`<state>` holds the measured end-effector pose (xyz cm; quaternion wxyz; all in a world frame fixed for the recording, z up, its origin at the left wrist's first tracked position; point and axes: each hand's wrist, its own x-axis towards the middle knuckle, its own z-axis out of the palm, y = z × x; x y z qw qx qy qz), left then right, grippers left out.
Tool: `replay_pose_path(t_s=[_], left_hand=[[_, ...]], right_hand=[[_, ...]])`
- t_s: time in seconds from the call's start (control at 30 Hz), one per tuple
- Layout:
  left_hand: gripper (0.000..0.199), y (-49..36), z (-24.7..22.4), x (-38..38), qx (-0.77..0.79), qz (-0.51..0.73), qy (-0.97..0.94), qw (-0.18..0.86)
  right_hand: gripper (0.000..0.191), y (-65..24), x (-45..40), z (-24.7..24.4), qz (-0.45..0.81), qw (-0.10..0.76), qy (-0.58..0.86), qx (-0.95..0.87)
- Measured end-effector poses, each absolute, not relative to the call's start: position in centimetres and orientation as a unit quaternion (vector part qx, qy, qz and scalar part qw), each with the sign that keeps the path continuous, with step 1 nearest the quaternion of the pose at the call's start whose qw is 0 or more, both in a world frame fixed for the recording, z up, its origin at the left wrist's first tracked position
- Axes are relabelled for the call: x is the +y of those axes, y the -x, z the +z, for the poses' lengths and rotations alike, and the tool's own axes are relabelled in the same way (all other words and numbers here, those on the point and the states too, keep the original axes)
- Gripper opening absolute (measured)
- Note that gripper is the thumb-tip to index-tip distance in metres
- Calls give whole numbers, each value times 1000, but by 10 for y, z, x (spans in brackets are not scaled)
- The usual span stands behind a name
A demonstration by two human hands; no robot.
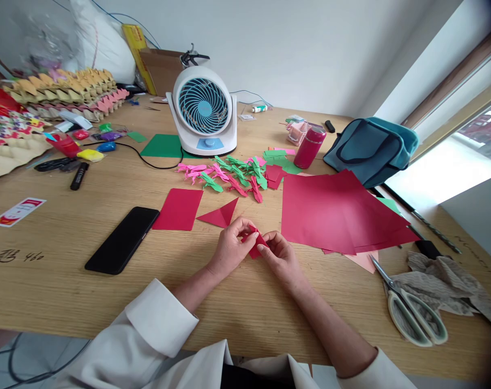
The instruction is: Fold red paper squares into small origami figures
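Between my two hands is a small folded piece of red paper, held just above the table. My left hand pinches its upper left part between thumb and fingers. On its right side, my right hand grips the edge with thumb and bent fingers. Just beyond my left hand lies a creased red paper triangle. A flat red paper rectangle sits to its left. Further back is a pile of folded green, pink and red paper figures.
Large red sheets lie to the right, with scissors and a crumpled cloth nearer me. A black phone lies on the left. At the back stand a fan, a red flask and a blue bag.
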<state>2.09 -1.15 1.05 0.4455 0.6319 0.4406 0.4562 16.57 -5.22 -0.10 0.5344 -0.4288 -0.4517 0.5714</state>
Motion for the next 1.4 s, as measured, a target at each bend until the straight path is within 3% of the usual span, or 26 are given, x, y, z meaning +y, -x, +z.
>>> replay_pose_path(t_s=[0.2,0.4,0.6,0.73,0.93,1.1,1.4], left_hand=[[18,-20,9,-10,425,458,-622,471],[7,-21,10,-10,405,470,-624,475],[27,-21,7,-8,414,475,-615,475],[29,-22,6,-8,415,461,-620,480],[28,-22,11,-10,412,445,-613,507],[13,-22,11,-10,407,418,-603,544],[14,-24,10,-12,427,417,-597,536]], right_hand=[[28,-166,-52,1,566,541,427,-452],[29,-167,-51,-2,557,537,443,-452],[29,-167,-50,-2,544,540,448,-460],[30,-166,-49,-3,547,541,447,-456],[33,-165,-49,-3,553,526,467,-447],[34,-165,-50,-1,540,531,480,-444],[35,-164,-50,0,530,524,488,-453]])
